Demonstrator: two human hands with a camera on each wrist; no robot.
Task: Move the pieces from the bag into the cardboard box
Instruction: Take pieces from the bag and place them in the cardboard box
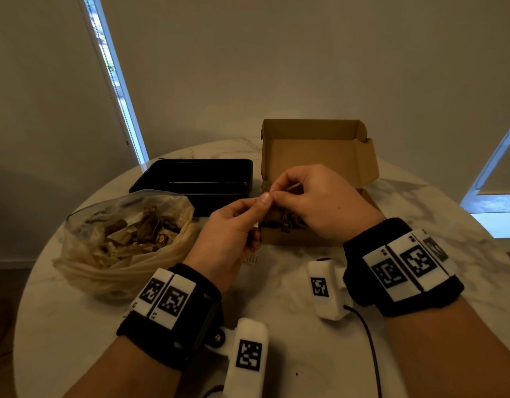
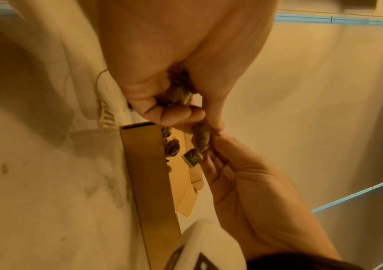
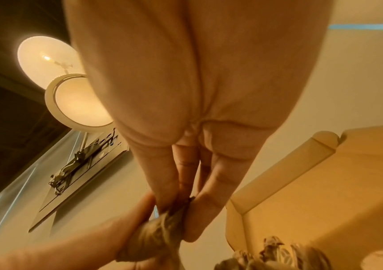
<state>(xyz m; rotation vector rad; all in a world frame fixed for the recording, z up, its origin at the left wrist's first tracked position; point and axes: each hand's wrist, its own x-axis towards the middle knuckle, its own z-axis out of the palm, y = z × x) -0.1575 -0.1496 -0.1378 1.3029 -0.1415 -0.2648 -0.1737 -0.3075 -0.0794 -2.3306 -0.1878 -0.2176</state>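
Both hands meet over the cardboard box [image 1: 311,152]. The left hand [image 1: 233,225] and right hand [image 1: 320,202] pinch one brown piece [image 2: 200,137] between their fingertips. The bag [image 1: 118,234] lies left of the fingers.

Both hands raised, fingertips meeting; left hand [image 1: 232,225] and right hand [image 1: 320,201] pinching, fingers curled.
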